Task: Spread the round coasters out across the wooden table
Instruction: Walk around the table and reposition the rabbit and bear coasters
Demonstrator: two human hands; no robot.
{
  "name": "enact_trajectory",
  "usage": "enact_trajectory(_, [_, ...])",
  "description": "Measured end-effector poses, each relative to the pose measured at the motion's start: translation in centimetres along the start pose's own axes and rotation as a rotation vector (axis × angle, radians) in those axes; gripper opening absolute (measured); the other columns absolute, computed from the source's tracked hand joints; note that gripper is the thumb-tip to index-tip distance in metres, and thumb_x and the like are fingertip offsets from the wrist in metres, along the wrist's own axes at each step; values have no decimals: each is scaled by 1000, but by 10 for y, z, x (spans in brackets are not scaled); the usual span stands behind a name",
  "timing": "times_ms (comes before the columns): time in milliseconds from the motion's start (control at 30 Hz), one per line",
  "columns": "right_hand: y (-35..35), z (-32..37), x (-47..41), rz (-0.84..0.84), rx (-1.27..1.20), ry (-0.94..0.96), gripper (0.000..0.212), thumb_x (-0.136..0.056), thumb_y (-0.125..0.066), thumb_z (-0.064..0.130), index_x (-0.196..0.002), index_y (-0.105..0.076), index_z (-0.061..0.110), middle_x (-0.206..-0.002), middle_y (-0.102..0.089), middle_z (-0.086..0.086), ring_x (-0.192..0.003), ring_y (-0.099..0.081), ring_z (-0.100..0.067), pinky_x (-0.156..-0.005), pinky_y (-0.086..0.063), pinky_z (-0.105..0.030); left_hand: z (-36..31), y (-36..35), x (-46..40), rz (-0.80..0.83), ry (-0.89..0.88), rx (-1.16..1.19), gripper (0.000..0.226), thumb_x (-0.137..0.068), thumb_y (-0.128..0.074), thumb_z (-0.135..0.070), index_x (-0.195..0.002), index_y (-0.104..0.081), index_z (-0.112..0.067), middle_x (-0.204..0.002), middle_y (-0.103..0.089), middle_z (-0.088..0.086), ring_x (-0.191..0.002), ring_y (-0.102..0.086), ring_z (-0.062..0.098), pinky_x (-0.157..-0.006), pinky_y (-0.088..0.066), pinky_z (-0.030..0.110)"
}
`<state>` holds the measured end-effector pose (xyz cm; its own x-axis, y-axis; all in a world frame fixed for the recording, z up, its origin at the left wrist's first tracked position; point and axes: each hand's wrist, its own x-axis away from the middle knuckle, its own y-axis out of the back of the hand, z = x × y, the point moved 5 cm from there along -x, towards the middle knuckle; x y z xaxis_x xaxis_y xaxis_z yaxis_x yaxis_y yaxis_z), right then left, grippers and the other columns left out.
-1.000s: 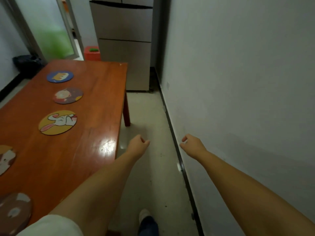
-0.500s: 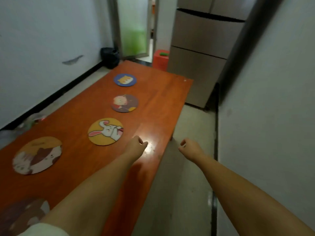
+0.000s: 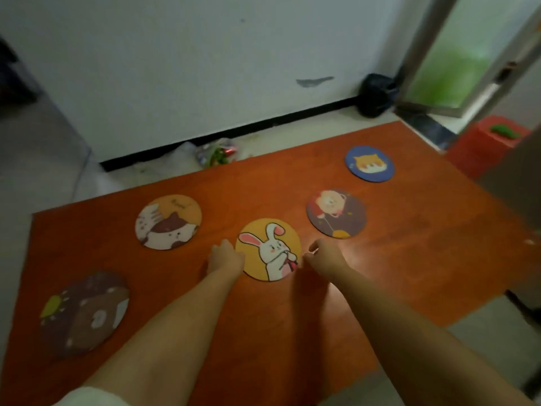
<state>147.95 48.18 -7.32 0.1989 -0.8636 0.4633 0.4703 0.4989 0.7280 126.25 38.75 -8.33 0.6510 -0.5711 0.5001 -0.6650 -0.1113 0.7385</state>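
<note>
Left grip [image 3: 227, 257], right grip [image 3: 323, 257] curled.

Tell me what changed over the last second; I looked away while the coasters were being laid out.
Both hands came in from over the floor: the left hand and right hand now flank the rabbit coaster, at its edges; neither visibly grips it. The view also swung toward the table. All five coasters lie flat in the same order.

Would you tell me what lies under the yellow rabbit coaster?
The rabbit coaster lies flat on the wooden table, with nothing showing beneath it; the area it covers is hidden.
</note>
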Motion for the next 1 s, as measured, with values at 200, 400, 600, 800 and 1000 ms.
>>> enact_trajectory(200, [-9, 29, -50, 117, 66, 73, 25, -92, -55, 17, -93, -63, -7, -84, -66, -23, -83, -64, -39, -69, -53, -43, -6, -5, -4, -46, 202, 99, 51, -94, -50, -17, -143, -38, -8, -148, -38, 17, -135, -38, 38, -108, -42, 50])
enact_trajectory(400, [-17, 29, -67, 153, 111, 35, 38, -92, -56, 16, -58, -40, 7, -57, -41, -9, -48, -38, -21, -42, -28, -27, -13, -17, -8, -100, 283, 157, 46, -94, -44, -8, -140, -42, -10, -145, -40, 16, -130, -43, 37, -104, -46, 48])
enact_trajectory(600, [-13, 31, -60, 197, -22, 110, 15, -92, -56, 18, -85, -47, 9, -86, -55, -12, -77, -48, -26, -67, -39, -34, 9, -12, 2, -114, 266, 352, 32, -92, -48, -3, -122, -61, -3, -130, -60, 18, -118, -56, 36, -97, -49, 44])
enact_trajectory(800, [-49, 44, -2, 263, -100, 122, 24, -93, -55, 16, -74, -40, 16, -73, -48, -6, -77, -50, -28, -68, -45, -37, 61, 9, 47, -126, 267, 461, 22, -92, -48, -7, -110, -60, -4, -117, -63, 17, -106, -59, 34, -83, -50, 40])
enact_trajectory(1000, [-100, 39, 72, 313, -105, 113, 15, -94, -54, 15, -85, -43, 11, -78, -50, -7, -78, -52, -28, -70, -49, -37, 142, 32, 96, -143, 248, 466, 13, -94, -48, -10, -101, -59, -8, -115, -61, 16, -95, -54, 30, -78, -45, 38])
